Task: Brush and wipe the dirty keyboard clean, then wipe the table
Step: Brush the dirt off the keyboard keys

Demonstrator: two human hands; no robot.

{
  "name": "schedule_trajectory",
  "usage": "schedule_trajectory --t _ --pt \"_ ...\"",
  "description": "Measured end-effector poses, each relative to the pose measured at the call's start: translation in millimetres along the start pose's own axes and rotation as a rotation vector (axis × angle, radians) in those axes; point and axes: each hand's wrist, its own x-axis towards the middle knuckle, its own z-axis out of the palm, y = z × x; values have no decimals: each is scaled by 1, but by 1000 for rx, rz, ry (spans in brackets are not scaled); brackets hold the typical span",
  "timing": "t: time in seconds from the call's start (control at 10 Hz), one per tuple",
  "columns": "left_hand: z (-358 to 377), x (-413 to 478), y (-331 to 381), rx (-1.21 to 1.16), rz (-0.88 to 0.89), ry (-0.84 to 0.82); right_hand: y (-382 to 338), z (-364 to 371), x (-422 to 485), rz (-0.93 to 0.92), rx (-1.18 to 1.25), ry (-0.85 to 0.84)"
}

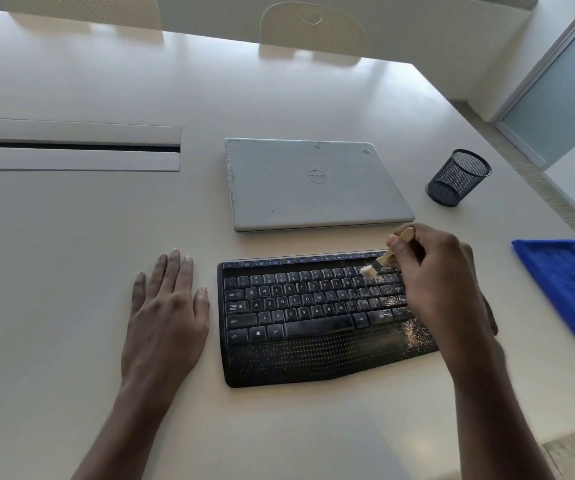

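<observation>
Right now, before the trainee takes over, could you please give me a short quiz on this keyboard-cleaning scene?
1. True or false: the left hand grips the keyboard.
2. Where on the keyboard does the pale dust mostly lie? A) left end B) right end C) spacebar
3. What does the right hand hold?

Key:
1. False. It lies flat on the table beside the keyboard.
2. B.
3. A small brush, with its bristles on the upper right keys.
</observation>
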Motion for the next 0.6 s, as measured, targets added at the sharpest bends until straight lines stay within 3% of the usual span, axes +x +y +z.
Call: schedule_trajectory --t 0.2,0.4,0.6 --pt "0 1 0 3 5 -4 -1 15 -2 23 15 -99" --pt "1 1 0 12 4 0 -3 11 -2 -2 22 11" --pt "0 0 0 1 2 3 -2 13 -3 26 -20 -110"
